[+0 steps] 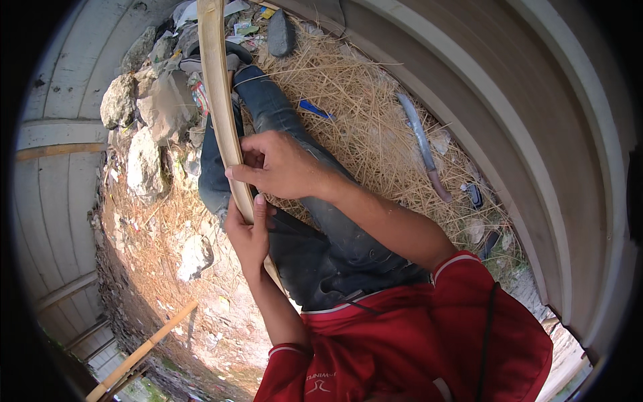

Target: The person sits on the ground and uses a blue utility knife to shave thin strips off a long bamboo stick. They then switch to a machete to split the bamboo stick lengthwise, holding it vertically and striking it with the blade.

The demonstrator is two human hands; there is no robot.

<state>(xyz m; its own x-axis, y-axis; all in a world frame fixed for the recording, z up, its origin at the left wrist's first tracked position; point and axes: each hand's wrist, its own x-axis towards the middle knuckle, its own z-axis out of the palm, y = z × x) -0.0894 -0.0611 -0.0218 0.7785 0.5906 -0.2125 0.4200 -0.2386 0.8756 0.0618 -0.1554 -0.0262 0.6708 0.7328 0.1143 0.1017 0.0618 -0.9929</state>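
Observation:
A long, pale split bamboo strip (216, 80) lies along my outstretched legs, running from the far edge down past my waist. My left hand (249, 236) is closed around its nearer part, with the thumb pointing up along the side. Just beyond it, my right hand (278, 166) pinches the same strip between thumb and bent fingers. Part of the right fingers is hidden behind the hand. Out to the right, apart from both hands, a long curved knife (416, 134) with a brown handle rests on the straw.
Dry shavings (362, 127) cover the ground beside my legs, with a small blue piece (315, 109) and a dark oblong stone (280, 33) on them. Pale rocks (144, 161) lie left. A corrugated metal wall (529, 134) curves along the right; a pole (144, 350) is at lower left.

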